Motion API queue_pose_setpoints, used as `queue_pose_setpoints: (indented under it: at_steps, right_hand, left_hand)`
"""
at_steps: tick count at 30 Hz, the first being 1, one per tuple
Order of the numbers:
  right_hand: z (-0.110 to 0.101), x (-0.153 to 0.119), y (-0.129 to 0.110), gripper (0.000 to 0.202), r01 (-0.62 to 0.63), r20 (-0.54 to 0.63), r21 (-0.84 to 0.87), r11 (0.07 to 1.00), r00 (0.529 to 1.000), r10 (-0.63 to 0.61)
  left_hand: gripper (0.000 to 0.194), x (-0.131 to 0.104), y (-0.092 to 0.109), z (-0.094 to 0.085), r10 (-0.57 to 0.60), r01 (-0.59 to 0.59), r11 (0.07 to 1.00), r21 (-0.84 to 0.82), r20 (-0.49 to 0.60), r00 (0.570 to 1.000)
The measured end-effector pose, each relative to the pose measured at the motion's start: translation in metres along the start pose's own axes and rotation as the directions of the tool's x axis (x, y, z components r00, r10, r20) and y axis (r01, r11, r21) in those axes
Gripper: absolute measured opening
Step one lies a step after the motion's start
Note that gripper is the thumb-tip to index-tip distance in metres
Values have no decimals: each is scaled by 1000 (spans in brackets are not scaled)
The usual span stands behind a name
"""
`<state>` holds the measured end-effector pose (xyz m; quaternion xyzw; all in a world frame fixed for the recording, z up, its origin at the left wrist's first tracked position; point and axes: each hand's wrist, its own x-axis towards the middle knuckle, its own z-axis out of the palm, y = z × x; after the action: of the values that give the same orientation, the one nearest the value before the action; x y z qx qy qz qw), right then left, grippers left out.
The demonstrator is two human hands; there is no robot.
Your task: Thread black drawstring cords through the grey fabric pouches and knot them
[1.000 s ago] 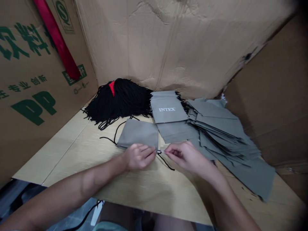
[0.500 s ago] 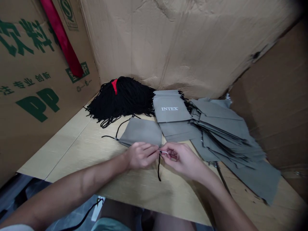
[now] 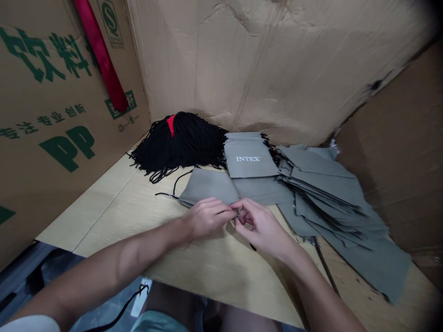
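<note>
A grey drawstring pouch [image 3: 210, 183] lies on the table, with black cord [image 3: 181, 176] looping out of its left corner. My left hand [image 3: 209, 216] is closed on the pouch's near right corner, fingers pinched. Against those fingertips, my right hand [image 3: 258, 225] pinches a thin metal needle-like tool [image 3: 238, 216], mostly hidden by the fingers. A dark cord end [image 3: 253, 247] shows just below the right hand. Whether that cord is also gripped I cannot make out.
Behind the pouch lies a big bundle of black cords [image 3: 187, 140] with a red tie. A stack of grey INTEX pouches [image 3: 251, 154] stands beside it, and many grey pouches [image 3: 332, 198] spread to the right. Cardboard walls [image 3: 221, 64] enclose the table [image 3: 138, 230].
My right hand has come closer against the left fingertips, and the metal tool shows less. The cord end that hung between the hands is now mostly behind the right hand. The view shifted slightly.
</note>
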<state>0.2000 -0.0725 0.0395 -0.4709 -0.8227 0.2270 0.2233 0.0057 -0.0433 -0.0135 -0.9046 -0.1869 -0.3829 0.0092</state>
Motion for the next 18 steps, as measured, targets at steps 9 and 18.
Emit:
queue_pose_setpoints:
  at_steps: [9, 18]
  right_hand:
    - [-8, 1, 22, 15, 27, -102, -76, 997, 994, -35]
    - [-16, 4, 30, 20, 8, -204, -59, 998, 979, -20]
  left_hand:
    - [18, -8, -60, -70, -442, 430, 871, -237, 4, 897]
    - [17, -26, -88, -82, -692, 698, 523, -489, 235, 682]
